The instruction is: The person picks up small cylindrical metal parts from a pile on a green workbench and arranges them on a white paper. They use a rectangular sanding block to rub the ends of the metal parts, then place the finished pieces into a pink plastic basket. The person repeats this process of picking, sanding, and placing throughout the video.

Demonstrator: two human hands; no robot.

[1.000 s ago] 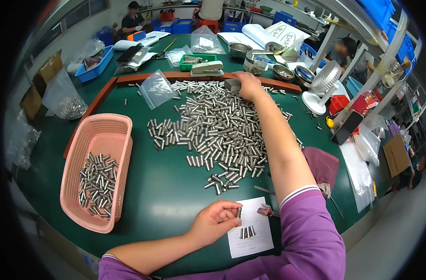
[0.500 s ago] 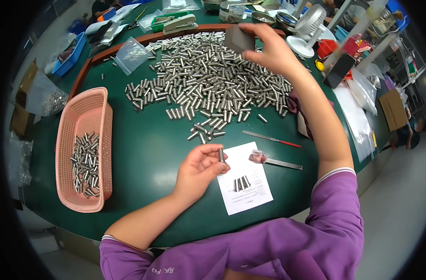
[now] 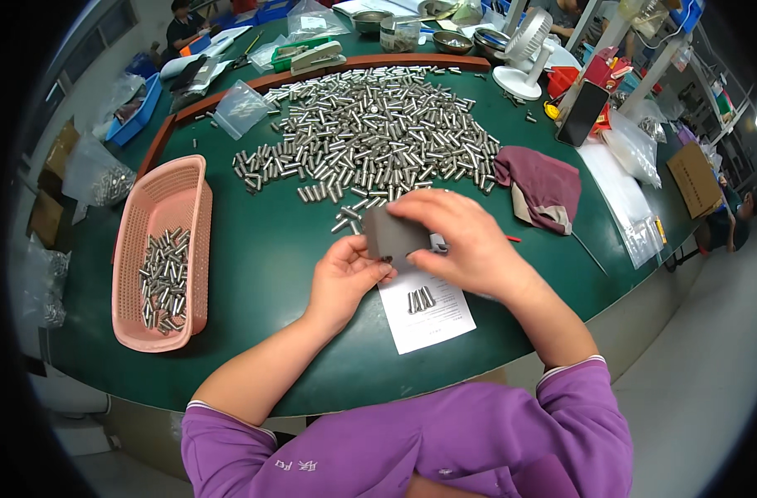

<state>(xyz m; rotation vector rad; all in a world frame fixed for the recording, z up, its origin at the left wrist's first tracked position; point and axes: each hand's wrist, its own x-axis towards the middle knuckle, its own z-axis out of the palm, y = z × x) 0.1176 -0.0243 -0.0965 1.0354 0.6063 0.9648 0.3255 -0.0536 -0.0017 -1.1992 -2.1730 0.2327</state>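
Hands meet above white paper sheet (image 3: 428, 311) on green table (image 3: 271, 274): right hand (image 3: 466, 241) fingers clamp dark grey block (image 3: 393, 235), left hand (image 3: 343, 278) curled beneath, touching it. Three metal pins (image 3: 420, 300) lie on sheet, main pile (image 3: 370, 137) beyond. Judged step: handling block over pins; steady alignment needed.

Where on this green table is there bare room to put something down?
Bare green lies between the pink basket and the left hand, below the pile of metal pins. Another strip runs between the white paper and the maroon cloth. The far edge is crowded with the fan, bowls and bags.
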